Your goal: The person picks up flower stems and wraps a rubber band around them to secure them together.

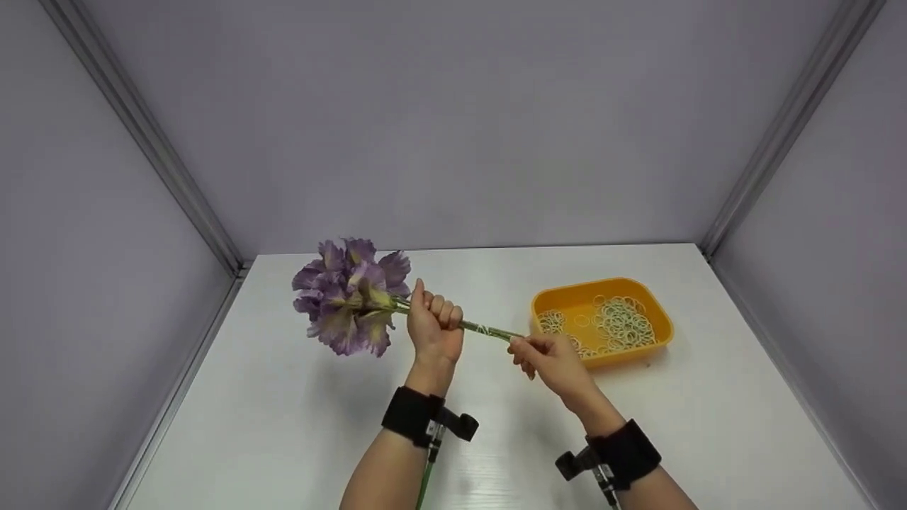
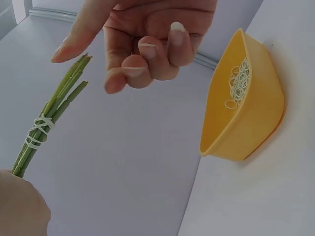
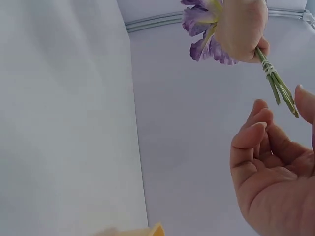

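Observation:
My left hand (image 1: 435,329) grips a bunch of purple irises (image 1: 348,301) by the stems, thumb pointing up along the fist. The blooms spread out to the left of that fist. On its other side the green stems (image 2: 63,98) stick out, and a pale rubber band (image 2: 39,132) is wound round them in several crossing turns. My right hand (image 1: 556,361) is at the cut stem ends. Its thumb and loosely bent fingers (image 3: 252,137) stand apart around the tips in the right wrist view, not closed on them.
A yellow tray (image 1: 623,356) stands on the white table (image 1: 269,425) behind and right of my right hand. Many pale rubber bands (image 1: 623,322) lie in it, mostly in its right half. Grey panels (image 1: 453,127) enclose the table at the back and sides.

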A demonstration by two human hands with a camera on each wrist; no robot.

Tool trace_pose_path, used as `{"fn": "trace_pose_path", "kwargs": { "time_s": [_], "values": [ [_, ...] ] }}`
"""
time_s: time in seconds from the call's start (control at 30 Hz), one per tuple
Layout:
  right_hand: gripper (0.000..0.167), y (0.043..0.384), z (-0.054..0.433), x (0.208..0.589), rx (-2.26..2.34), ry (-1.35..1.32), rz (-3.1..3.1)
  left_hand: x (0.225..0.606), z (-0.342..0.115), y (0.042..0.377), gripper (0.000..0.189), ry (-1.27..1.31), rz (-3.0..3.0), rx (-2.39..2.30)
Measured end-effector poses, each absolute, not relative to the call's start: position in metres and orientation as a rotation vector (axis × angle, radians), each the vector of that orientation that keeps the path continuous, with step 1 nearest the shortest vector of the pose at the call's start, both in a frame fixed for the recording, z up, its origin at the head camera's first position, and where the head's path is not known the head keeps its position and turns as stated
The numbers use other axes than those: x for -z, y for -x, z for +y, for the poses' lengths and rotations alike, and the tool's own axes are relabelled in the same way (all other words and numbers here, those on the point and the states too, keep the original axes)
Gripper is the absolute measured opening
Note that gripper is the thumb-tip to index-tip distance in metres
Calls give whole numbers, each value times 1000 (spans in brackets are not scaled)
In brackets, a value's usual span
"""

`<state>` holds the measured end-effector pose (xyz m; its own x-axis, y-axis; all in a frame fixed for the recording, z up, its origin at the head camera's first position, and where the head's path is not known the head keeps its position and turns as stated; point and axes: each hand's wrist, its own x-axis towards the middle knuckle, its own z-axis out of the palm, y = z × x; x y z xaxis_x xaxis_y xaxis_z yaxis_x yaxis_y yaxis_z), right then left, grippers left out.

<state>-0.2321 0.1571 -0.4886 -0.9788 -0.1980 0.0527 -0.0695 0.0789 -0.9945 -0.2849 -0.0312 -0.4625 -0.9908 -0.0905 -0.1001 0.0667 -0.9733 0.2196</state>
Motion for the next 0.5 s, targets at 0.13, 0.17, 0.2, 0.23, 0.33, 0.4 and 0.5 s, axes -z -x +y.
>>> {"fn": "trace_pose_path", "kwargs": {
  "time_s": [0.13, 0.17, 0.2, 0.23, 0.33, 0.4, 0.5],
  "values": [
    [16, 229, 148, 490, 2315, 161, 1927, 463, -32, 285, 49, -193, -272, 3035],
    [14, 228, 146, 490, 2367, 125, 1854, 463, -32, 284, 49, -200, -254, 3034],
    [14, 227, 144, 490, 2408, 91, 1799, 464, -31, 284, 49, -205, -240, 3033],
    [14, 227, 142, 490, 2443, 58, 1754, 464, -30, 283, 49, -210, -231, 3030],
    [14, 225, 139, 491, 2516, -9, 1703, 465, -25, 282, 49, -201, -242, 3032],
    [13, 225, 138, 491, 2547, -38, 1695, 465, -22, 281, 49, -191, -283, 3041],
    [12, 224, 137, 493, 2557, -48, 1683, 464, -19, 280, 49, -156, -366, 3039]
  ]
}}
